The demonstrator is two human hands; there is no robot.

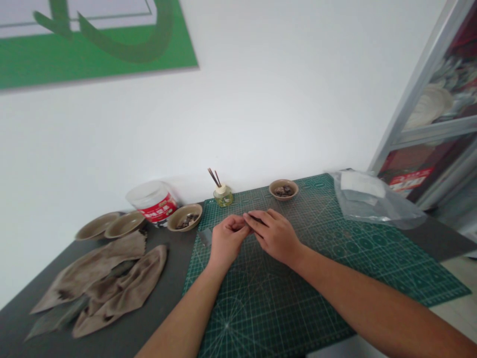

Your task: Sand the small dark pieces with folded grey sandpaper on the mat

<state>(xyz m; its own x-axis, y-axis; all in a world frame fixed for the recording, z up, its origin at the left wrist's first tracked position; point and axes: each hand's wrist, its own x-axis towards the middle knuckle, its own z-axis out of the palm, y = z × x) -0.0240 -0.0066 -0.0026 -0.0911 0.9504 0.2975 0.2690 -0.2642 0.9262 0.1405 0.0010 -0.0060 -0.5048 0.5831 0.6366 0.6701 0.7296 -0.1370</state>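
Observation:
My left hand (228, 239) and my right hand (274, 235) meet above a green cutting mat (283, 298), their fingertips together. A small dark piece (257, 217) is pinched between the fingers of both hands and is mostly hidden by them. Its exact shape cannot be made out. Just left of my left hand, a small grey flat piece (204, 237) lies at the mat's edge. A tan bowl (283, 189) holding dark pieces stands at the far edge of the mat, ahead of my right hand.
A second tan bowl of dark pieces (184, 217) stands at the mat's left corner. Further left are several items: a white tub with a red label (152, 201), shallow dishes (124, 224), and stained cloths (100, 281). A reed diffuser (223, 196) and a plastic bag (372, 199) border the mat.

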